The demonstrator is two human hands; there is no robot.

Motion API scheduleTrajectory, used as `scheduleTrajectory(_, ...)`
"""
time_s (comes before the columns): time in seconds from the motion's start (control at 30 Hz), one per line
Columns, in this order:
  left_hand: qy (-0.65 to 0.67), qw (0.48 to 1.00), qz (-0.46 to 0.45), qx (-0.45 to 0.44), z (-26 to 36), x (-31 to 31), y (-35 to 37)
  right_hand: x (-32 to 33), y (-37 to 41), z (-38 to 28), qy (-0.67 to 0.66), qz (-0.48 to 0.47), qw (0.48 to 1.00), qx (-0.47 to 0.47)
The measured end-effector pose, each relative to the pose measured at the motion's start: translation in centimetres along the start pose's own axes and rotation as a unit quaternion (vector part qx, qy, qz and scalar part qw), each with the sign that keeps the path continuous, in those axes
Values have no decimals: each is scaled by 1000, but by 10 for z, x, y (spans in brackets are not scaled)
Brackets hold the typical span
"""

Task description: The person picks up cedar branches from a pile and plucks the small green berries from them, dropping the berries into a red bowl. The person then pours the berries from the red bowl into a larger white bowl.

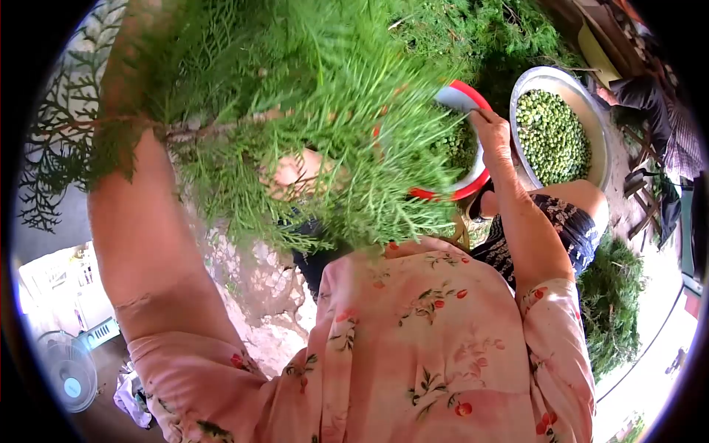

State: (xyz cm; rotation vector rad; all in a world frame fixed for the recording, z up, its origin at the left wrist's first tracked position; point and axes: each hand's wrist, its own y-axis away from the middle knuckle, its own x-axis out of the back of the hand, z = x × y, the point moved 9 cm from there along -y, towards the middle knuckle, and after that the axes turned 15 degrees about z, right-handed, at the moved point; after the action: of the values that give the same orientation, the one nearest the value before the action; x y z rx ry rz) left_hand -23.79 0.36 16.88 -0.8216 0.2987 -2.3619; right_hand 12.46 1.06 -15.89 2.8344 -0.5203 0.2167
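Note:
A large leafy green conifer branch fills the upper left and middle, close to the camera and partly blurred. My left arm rises behind and beside it; the foliage or the frame's top edge hides my left hand. My right hand is over the right rim of a red-rimmed basin, its fingers bent and close together. What those fingers hold, if anything, is too small to make out. Small green round fruits or cones lie in that basin, half covered by the branch.
Right of my hand stands a metal basin full of small green round fruits or cones. More cut greenery lies beyond the basins, and another pile lies at the right. A fan stands lower left.

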Motion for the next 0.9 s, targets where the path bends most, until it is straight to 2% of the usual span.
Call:
scheduleTrajectory(0.13, -72, 996, -52, 8, 15, -15, 14, 2, -10, 10, 73, -5, 990, 119)
scheduleTrajectory(0.17, -100, 992, -70, 11, 18, -20, 17, -1, -10, -1, 138, 2, 957, 254)
scheduleTrajectory(0.2, -131, 986, -101, 29, 17, -26, 22, -2, -9, -3, 178, 14, 928, 328)
scheduleTrajectory(0.27, -161, 968, -178, 73, -1, -41, 41, 3, 4, -21, 180, 30, 926, 331)
scheduleTrajectory(0.33, -113, 951, -264, 118, -41, -57, 68, 16, 11, -33, 109, 47, 965, 233)
scheduleTrajectory(0.4, 9, 980, -201, 7, -21, -54, 86, 26, 11, -35, 85, 52, 977, 190)
scheduleTrajectory(0.47, -56, 948, -293, 108, -26, -55, 105, 32, 22, -57, -43, 49, 990, 122)
scheduleTrajectory(0.53, -3, 956, -267, 119, -25, -57, 116, 35, 36, -79, -176, 40, 983, 28)
scheduleTrajectory(0.57, -39, 967, -243, 62, -24, -57, 114, 35, 39, -88, -179, 40, 983, 29)
scheduleTrajectory(0.6, 59, 970, -228, 65, -30, -62, 116, 35, 45, -101, -174, 38, 984, 29)
scheduleTrajectory(0.67, -32, 967, -219, 130, -38, -61, 117, 24, 63, -125, -184, -14, 981, 54)
scheduleTrajectory(0.73, -46, 979, -186, 69, -42, -62, 113, 7, 85, -151, -177, -65, 978, 94)
scheduleTrajectory(0.8, -73, 964, -196, 164, -52, -69, 120, -4, 107, -188, -158, -54, 951, 259)
scheduleTrajectory(0.87, 85, 952, -237, 176, -31, -84, 125, -15, 120, -215, -81, -28, 918, 386)
scheduleTrajectory(0.9, 117, 949, -240, 167, -31, -88, 125, -23, 121, -215, -4, -17, 927, 375)
